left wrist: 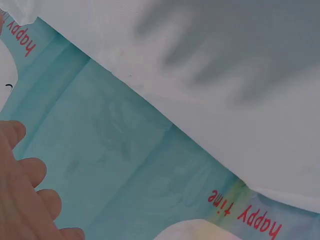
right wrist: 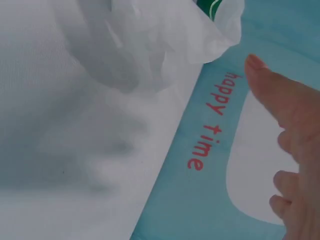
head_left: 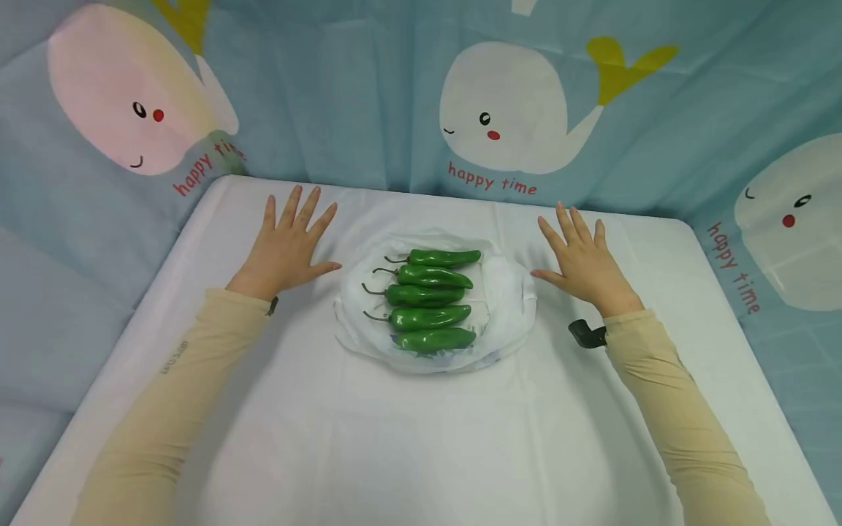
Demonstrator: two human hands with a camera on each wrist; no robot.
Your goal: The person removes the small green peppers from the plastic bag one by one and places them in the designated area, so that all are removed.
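Several green chili peppers (head_left: pixel 430 296) lie in a row on a crumpled white plastic bag (head_left: pixel 509 299) in the middle of the table. Most of their stems point left; the nearest pepper shows no stem. To the left of the bag, my left hand (head_left: pixel 286 245) is spread with straight fingers and holds nothing. My right hand (head_left: pixel 582 259) is spread on the other side, its thumb close to the bag's right edge, also holding nothing. In the right wrist view, the bag (right wrist: pixel 155 45) appears at the top with a bit of green inside.
A white cloth covers the table (head_left: pixel 427 453). Behind it and at both sides hangs a blue curtain (head_left: pixel 368 109) with whale prints and red lettering. A black wrist camera (head_left: pixel 585 334) is strapped by the right cuff.
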